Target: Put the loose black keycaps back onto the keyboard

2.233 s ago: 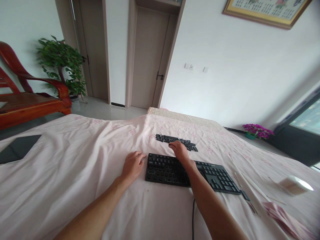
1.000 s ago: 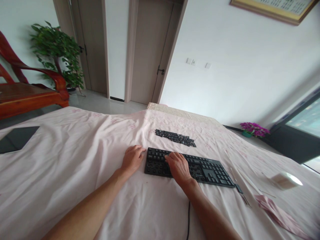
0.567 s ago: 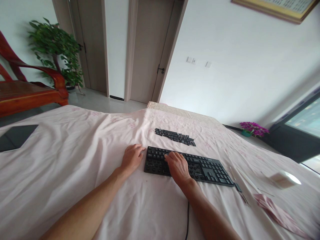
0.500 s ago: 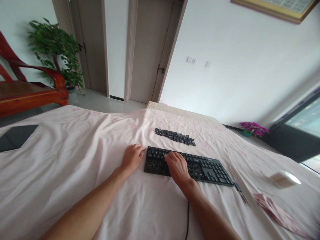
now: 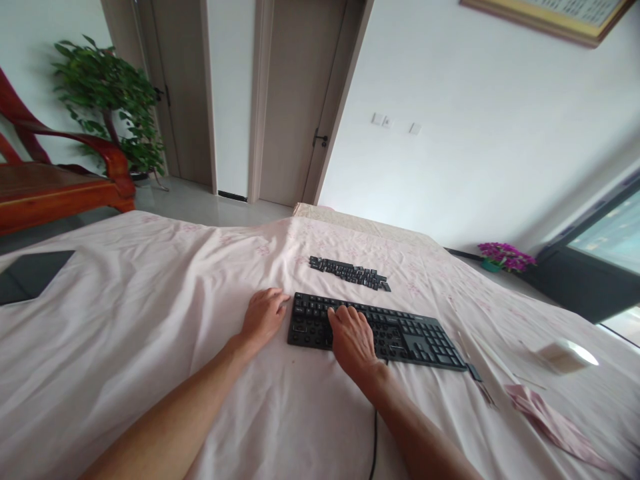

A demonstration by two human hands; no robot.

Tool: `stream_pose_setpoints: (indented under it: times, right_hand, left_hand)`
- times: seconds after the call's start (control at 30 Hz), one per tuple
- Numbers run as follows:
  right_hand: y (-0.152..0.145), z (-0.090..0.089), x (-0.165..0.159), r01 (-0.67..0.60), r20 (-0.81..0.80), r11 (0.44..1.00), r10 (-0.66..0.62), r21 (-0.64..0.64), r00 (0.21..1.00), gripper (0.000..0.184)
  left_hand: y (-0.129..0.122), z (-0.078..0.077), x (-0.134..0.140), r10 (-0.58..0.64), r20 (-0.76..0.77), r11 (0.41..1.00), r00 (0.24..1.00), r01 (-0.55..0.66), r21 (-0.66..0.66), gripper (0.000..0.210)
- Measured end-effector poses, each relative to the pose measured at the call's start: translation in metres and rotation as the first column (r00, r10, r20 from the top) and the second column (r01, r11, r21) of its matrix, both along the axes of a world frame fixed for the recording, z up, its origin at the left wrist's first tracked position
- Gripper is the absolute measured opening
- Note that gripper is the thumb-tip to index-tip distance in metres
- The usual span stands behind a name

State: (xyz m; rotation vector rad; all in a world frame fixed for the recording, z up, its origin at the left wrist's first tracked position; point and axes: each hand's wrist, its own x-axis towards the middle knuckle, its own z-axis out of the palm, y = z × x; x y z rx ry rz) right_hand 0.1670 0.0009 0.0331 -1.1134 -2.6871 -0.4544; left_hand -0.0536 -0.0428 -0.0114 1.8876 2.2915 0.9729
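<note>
A black keyboard (image 5: 425, 347) lies on the pink-white cloth; many letter keys are off its lower left and middle, leaving round key posts bare. My right hand (image 5: 353, 337) rests over its left-middle part, fingers bent down and thumb near the index finger; whatever lies under the fingertips is hidden. Just past the keyboard's left end, my left hand (image 5: 265, 315) lies on the cloth with fingers loosely spread, holding nothing. Loose black keycaps (image 5: 350, 272) sit in staggered rows behind the keyboard. A black cable (image 5: 375, 433) runs toward me beside my right forearm.
Thin tools (image 5: 487, 393) and a small dark piece (image 5: 474, 372) lie by the keyboard's right end. Farther right are a pink cloth (image 5: 550, 423) and a white box (image 5: 567, 357). A dark tablet-like slab (image 5: 37, 275) lies at the far left.
The view has shifted very slightly. My right hand has moved only a little over the same keys; my left hand stays in place.
</note>
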Motion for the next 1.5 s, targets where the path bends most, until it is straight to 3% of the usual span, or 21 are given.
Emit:
stream_pose_setpoints:
  times: [0.2,0.37,0.5,0.63,0.77,0.93,1.2,1.5]
  right_hand:
    - [0.0,0.001,0.001,-0.008,-0.008,0.998,0.008,-0.059,1.0,0.04]
    - [0.011,0.001,0.012,-0.045,-0.163,0.984,0.017,-0.171,0.987,0.036]
    - [0.038,0.004,0.022,-0.058,-0.337,0.972,-0.024,-0.229,0.941,0.033]
    - [0.081,0.008,0.028,0.064,-0.428,0.972,-0.158,-0.224,0.89,0.03]
    - [0.12,0.008,0.025,0.19,-0.373,0.964,-0.248,-0.184,0.894,0.03]
    - [0.147,0.004,0.008,0.221,-0.245,0.969,-0.242,-0.109,0.939,0.029]
    - [0.162,-0.005,-0.011,0.208,-0.099,0.975,-0.216,-0.081,0.971,0.032]
    - [0.168,-0.012,-0.012,0.249,-0.053,0.964,-0.254,-0.091,0.966,0.03]
  left_hand:
    - [0.0,-0.001,0.0,-0.006,-0.01,1.0,1.0,0.007,0.013,0.033]
    - [0.0,0.002,0.001,-0.006,0.012,1.0,1.0,0.006,0.006,0.034]
    - [0.0,0.0,0.001,-0.007,-0.001,1.0,1.0,0.007,0.003,0.034]
    - [0.002,-0.004,0.0,-0.012,-0.014,1.0,1.0,0.012,0.02,0.034]
    - [0.003,-0.006,0.0,-0.011,-0.012,1.0,1.0,0.011,0.024,0.032]
    - [0.002,-0.003,0.0,-0.012,0.003,1.0,1.0,0.012,0.023,0.032]
    - [0.003,-0.002,0.001,-0.006,0.007,1.0,1.0,0.006,0.005,0.032]
    - [0.001,0.002,0.002,-0.008,0.011,1.0,1.0,0.008,0.0,0.033]
